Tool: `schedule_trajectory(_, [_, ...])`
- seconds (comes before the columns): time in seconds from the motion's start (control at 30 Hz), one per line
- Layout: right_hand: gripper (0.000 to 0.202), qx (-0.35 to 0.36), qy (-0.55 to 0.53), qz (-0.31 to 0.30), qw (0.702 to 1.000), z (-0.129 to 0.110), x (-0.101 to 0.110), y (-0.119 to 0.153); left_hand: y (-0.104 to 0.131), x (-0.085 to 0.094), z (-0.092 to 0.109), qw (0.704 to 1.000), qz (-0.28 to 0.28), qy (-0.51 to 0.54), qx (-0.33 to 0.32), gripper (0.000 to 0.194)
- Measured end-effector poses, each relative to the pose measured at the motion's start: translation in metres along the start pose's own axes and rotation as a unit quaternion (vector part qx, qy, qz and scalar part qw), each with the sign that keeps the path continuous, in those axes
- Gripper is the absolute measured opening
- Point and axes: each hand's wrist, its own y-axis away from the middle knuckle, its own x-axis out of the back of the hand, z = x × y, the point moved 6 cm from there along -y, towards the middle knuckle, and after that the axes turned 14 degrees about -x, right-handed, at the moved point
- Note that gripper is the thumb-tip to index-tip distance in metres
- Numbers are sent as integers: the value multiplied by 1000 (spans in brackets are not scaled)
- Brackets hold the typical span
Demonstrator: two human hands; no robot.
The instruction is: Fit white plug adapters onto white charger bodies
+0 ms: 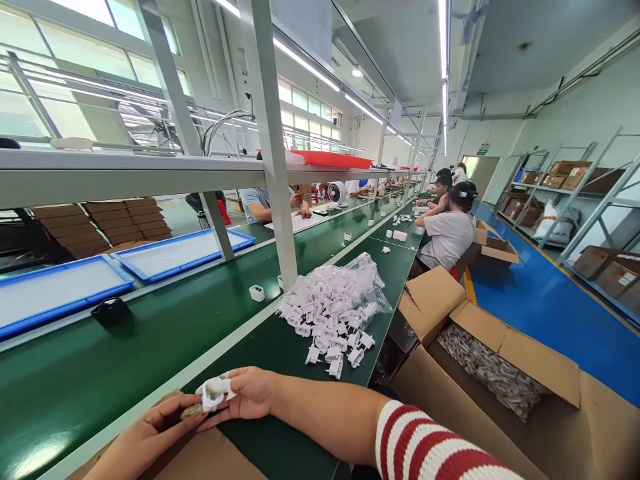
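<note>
My right hand (253,393) and left hand (150,430) pinch a smooth, rounded white plastic shell (215,392) between curled fingers. Beyond them, a pile of shells (325,320) and crinkled clear bag (373,277) cover green tabletop (250,350); rightward, a cardboard box (433,300) gapes near blue floor (530,293).

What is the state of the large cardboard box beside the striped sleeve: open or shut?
Open: the box has its flaps spread outward, and many pale pieces show inside.

The head camera faces forward and down, close above the hands (253,393)
</note>
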Motion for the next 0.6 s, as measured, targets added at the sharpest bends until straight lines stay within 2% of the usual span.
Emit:
schedule_trajectory(0.07, [32,-7,-3,10,1000,3,3,-5,0,-2,0,998,-9,54,-2,58])
schedule_trajectory(0.2, [31,-15,-1,12,1000,7,7,-12,0,-4,-7,998,-36,53,-16,51])
schedule_trajectory(0.33, [33,-11,1,19,1000,7,9,-17,0,-3,-10,998,-25,59,0,50])
schedule_trajectory(0.5, [32,-7,-10,34,999,9,12,-18,1,-2,3,999,-24,44,-5,51])
schedule_trajectory(0.6, [37,-5,-8,29,1000,10,12,-16,1,-1,2,999,-20,-13,-29,54])
